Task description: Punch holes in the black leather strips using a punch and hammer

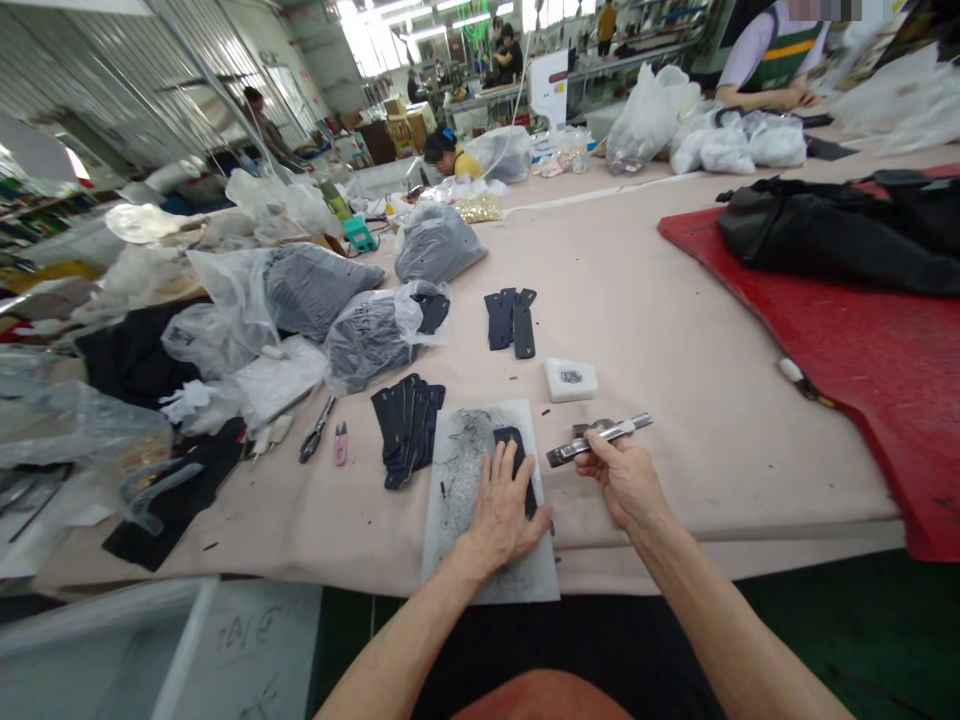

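Note:
My left hand point(501, 508) lies flat with its fingers spread over a dark fabric piece point(510, 437), pressing it on a scuffed grey board point(450, 520). In my right hand point(626, 482) is a slim silver box cutter point(626, 428), pinched between thumb and fingers just right of the board. Whether its blade is out cannot be made out. A small dark grey object point(587, 428) sits behind the cutter, partly hidden. Left of the board lies a fanned stack of dark pieces point(409, 425). A few more dark pieces point(512, 322) rest farther back.
A white block point(571, 379) stands behind the board. Pink thread snips point(340, 444) and dark pliers point(316, 430) lie to the left, before plastic bags point(375, 335) of dark pieces. Red material point(862, 380) covers the right side. A co-worker point(776, 60) sits across the table.

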Motion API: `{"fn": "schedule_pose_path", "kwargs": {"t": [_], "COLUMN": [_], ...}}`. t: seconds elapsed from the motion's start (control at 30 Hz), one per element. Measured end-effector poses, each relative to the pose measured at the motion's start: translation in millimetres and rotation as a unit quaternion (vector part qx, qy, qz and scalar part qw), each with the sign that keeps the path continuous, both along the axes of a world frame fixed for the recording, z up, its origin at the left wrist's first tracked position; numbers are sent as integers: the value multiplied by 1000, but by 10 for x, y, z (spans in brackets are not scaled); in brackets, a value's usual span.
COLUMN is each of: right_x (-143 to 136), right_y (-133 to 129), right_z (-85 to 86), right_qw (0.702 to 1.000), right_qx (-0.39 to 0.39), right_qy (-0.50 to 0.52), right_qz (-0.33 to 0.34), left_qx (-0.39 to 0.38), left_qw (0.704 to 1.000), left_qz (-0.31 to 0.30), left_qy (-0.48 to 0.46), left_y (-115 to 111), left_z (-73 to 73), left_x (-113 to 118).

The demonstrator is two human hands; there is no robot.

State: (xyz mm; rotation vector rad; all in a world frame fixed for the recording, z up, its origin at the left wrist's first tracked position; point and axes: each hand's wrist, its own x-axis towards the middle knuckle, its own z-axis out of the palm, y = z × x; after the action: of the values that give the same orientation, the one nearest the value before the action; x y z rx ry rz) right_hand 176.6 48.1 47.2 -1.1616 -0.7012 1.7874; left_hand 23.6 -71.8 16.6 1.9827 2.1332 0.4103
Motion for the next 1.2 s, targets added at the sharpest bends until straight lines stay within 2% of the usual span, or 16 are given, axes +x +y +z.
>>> {"fn": "schedule_pose_path", "kwargs": {"t": [0.1,0.33,0.6,0.67,0.73,0.83,0.97,1.2], "right_x": [-84,-282,-339,-359,-383,-409,-389,-311], "right_y": [-43,-126,-146,-156,-169,-193,-211,-177], "right_z": [-48,-125,63,100,119,126,114,81], "right_qw": [1000,989,954,941,929,919,924,912], "right_qx": [8,96,205,230,251,263,258,271], "right_qy": [-7,-109,-214,-241,-265,-283,-273,-300], "right_qz": [6,16,43,56,65,75,74,73], "left_qx": [16,34,69,74,67,58,69,87], "left_qw": [999,998,990,989,991,992,988,978], "left_qz": [-23,0,19,29,11,-36,-65,-57], "left_qy": [-20,-45,-125,-127,-114,-105,-122,-182], "left_y": [-51,-91,-190,-191,-165,-91,-21,-47], "left_z": [-29,-114,-95,-90,-93,-100,-91,-110], "left_x": [-1,167,-37,-84,-102,-97,-118,-197]}}
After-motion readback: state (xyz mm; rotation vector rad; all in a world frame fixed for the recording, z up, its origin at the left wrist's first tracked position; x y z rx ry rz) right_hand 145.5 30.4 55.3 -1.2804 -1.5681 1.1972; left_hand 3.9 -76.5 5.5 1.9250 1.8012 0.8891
